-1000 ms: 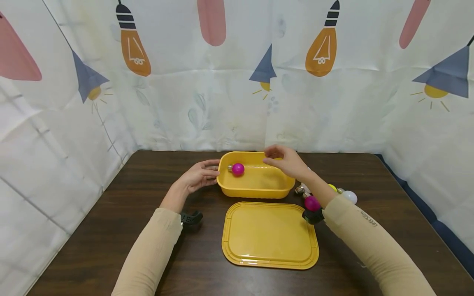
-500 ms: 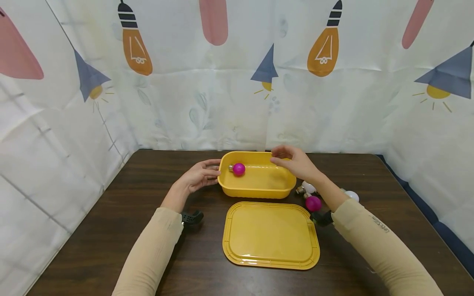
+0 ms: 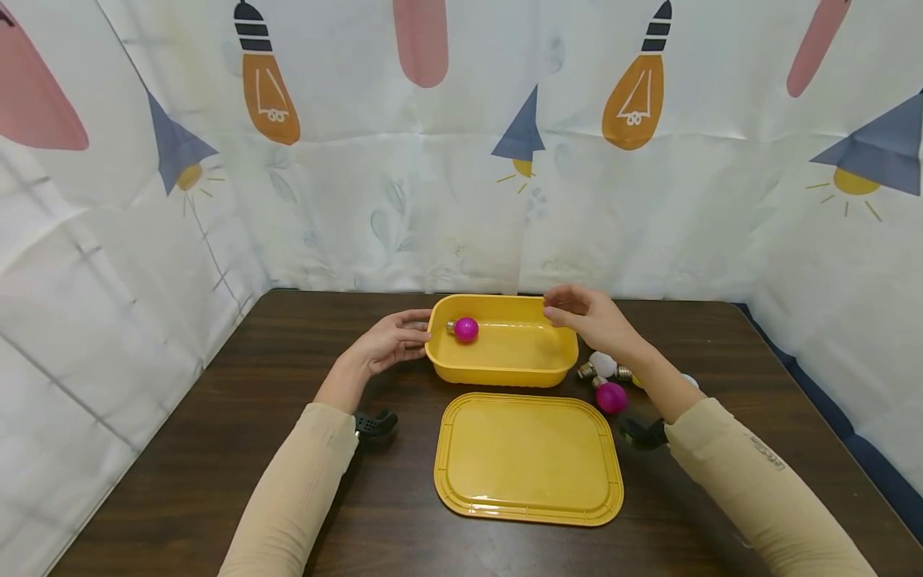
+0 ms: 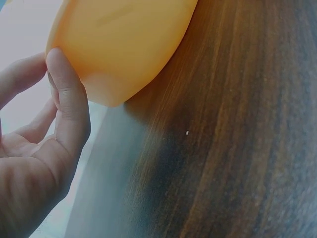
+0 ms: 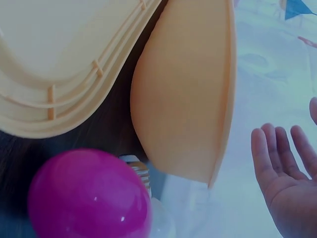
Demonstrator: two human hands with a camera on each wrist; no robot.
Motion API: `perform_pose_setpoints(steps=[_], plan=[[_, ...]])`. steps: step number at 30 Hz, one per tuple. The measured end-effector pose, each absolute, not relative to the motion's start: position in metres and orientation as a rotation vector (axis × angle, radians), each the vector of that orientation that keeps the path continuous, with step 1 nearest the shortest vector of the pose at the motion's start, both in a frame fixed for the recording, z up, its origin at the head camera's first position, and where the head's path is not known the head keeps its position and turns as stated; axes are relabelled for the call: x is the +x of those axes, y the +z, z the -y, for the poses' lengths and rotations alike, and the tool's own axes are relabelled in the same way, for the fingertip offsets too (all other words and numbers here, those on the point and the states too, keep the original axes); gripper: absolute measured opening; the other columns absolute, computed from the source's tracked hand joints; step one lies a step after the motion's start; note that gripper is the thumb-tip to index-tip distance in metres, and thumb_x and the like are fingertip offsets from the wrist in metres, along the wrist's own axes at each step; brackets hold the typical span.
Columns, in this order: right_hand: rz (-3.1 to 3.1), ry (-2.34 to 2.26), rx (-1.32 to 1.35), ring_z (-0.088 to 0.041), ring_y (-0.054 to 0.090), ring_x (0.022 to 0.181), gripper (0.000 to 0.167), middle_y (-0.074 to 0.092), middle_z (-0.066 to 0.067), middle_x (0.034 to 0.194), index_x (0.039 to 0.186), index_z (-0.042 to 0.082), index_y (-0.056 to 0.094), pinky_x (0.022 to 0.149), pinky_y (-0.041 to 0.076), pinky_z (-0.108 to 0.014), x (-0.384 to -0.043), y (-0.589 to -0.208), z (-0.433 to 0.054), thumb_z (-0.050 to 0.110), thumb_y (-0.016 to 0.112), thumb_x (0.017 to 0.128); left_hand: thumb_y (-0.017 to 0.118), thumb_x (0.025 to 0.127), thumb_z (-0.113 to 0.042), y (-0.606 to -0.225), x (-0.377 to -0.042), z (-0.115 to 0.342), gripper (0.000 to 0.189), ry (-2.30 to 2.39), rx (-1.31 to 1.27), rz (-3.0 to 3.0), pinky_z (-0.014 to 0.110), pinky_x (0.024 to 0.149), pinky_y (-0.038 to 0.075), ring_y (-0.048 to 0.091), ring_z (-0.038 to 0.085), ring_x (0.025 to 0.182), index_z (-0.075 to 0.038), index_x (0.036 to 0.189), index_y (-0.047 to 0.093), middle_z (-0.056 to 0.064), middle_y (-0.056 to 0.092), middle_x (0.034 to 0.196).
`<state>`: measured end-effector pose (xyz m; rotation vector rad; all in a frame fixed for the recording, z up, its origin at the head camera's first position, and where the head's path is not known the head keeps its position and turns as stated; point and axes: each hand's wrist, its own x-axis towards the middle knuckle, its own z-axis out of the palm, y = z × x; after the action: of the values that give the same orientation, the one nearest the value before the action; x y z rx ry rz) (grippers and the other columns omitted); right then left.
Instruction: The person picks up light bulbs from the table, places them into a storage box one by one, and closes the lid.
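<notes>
A yellow plastic box [image 3: 497,375] stands on the table with one magenta light bulb [image 3: 466,330] lying at the left inside it. My left hand [image 3: 392,340] touches the box's left end; its thumb [image 4: 62,67] rests against the outer wall near the rim. Over the box's right end hovers my right hand [image 3: 587,316], fingers loosely bent and holding nothing. In the right wrist view this hand [image 5: 287,178] shows relaxed fingers apart from the box wall [image 5: 183,94]. Another magenta bulb [image 3: 610,397] and a white bulb [image 3: 602,365] lie right of the box.
A yellow lid [image 3: 529,459] lies flat in front of the box. More bulbs, one with a yellow patch [image 3: 636,381] showing, are partly hidden under my right forearm. A printed curtain [image 3: 461,200] hangs behind the dark wooden table [image 3: 216,449].
My right hand has moved rightward from over the middle of the box toward its right end, uncovering more of the white bulb. The left hand stays at the box's left end.
</notes>
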<state>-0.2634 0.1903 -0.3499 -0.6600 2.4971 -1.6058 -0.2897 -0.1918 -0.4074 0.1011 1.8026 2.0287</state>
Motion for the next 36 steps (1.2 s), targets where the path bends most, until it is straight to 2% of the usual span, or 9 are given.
perform_pose_setpoints(steps=[5,9,13,16,20,21,28,31,36], plan=[[-2.492,-1.614,-0.661,-0.026,0.065,0.109,0.04,0.062,-0.017,0.129,0.133,0.003,0.06,0.093,0.056,-0.031,-0.258,-0.348,-0.198,0.028,0.067,0.102,0.059,0.102,0.003,-0.407,-0.29,0.192,0.06,2.031,0.112,-1.802,0.032,0.083,0.06,0.069,0.028,0.103,-0.001,0.157,0.035,0.032,0.049,0.145],[-2.515,-1.601,-0.663,-0.026,0.065,0.106,0.04,0.064,-0.013,0.125,0.132,0.006,0.06,0.097,0.055,-0.044,-0.254,-0.347,-0.204,0.031,0.067,0.102,0.059,0.102,0.003,-0.406,-0.29,0.191,0.06,2.033,0.113,-1.802,0.032,0.083,0.06,0.069,0.027,0.102,-0.001,0.156,0.036,0.031,0.049,0.144],[-2.507,-1.616,-0.663,-0.036,0.064,0.109,0.041,0.064,-0.014,0.123,0.132,0.006,0.06,0.098,0.052,-0.053,-0.25,-0.348,-0.211,0.033,0.067,0.102,0.06,0.101,0.003,-0.406,-0.29,0.191,0.059,2.035,0.103,-1.801,0.032,0.082,0.06,0.069,0.028,0.101,-0.002,0.155,0.037,0.031,0.049,0.143],[-2.505,-1.621,-0.656,-0.042,0.063,0.111,0.043,0.064,-0.015,0.124,0.133,0.005,0.059,0.095,0.056,-0.044,-0.249,-0.35,-0.217,0.034,0.067,0.102,0.059,0.102,0.003,-0.407,-0.29,0.191,0.058,2.031,0.099,-1.804,0.032,0.082,0.06,0.069,0.028,0.102,-0.002,0.155,0.038,0.031,0.048,0.144],[-2.5,-1.633,-0.633,-0.042,0.064,0.112,0.047,0.063,-0.019,0.128,0.135,0.001,0.057,0.089,0.057,-0.03,-0.246,-0.353,-0.226,0.033,0.067,0.102,0.059,0.102,0.003,-0.407,-0.29,0.192,0.059,2.029,0.103,-1.801,0.032,0.082,0.06,0.069,0.028,0.103,-0.002,0.156,0.037,0.032,0.047,0.145],[-2.5,-1.638,-0.623,-0.042,0.064,0.113,0.047,0.063,-0.019,0.129,0.135,0.001,0.057,0.089,0.058,-0.029,-0.245,-0.354,-0.228,0.033,0.067,0.102,0.059,0.102,0.003,-0.407,-0.29,0.192,0.059,2.028,0.108,-1.799,0.032,0.083,0.06,0.069,0.027,0.103,-0.002,0.156,0.036,0.032,0.046,0.146],[-2.573,-1.599,-0.559,-0.026,0.067,0.11,0.045,0.062,-0.017,0.131,0.135,0.003,0.059,0.094,0.056,-0.042,-0.237,-0.357,-0.243,0.035,0.065,0.103,0.059,0.102,0.003,-0.409,-0.29,0.193,0.059,2.028,0.107,-1.802,0.032,0.083,0.06,0.069,0.027,0.102,-0.002,0.156,0.037,0.032,0.049,0.144],[-2.573,-1.61,-0.551,-0.032,0.064,0.114,0.046,0.062,-0.019,0.13,0.135,0.0,0.058,0.093,0.056,-0.034,-0.233,-0.359,-0.249,0.034,0.064,0.104,0.059,0.102,0.003,-0.409,-0.289,0.193,0.059,2.031,0.106,-1.802,0.032,0.083,0.06,0.069,0.027,0.103,-0.002,0.156,0.037,0.032,0.048,0.144],[-2.57,-1.622,-0.51,-0.035,0.065,0.111,0.047,0.062,-0.022,0.131,0.136,0.0,0.058,0.088,0.056,-0.024,-0.227,-0.362,-0.258,0.034,0.063,0.104,0.059,0.102,0.003,-0.408,-0.289,0.192,0.058,2.036,0.11,-1.796,0.033,0.084,0.06,0.069,0.027,0.103,-0.002,0.156,0.037,0.031,0.051,0.142]])
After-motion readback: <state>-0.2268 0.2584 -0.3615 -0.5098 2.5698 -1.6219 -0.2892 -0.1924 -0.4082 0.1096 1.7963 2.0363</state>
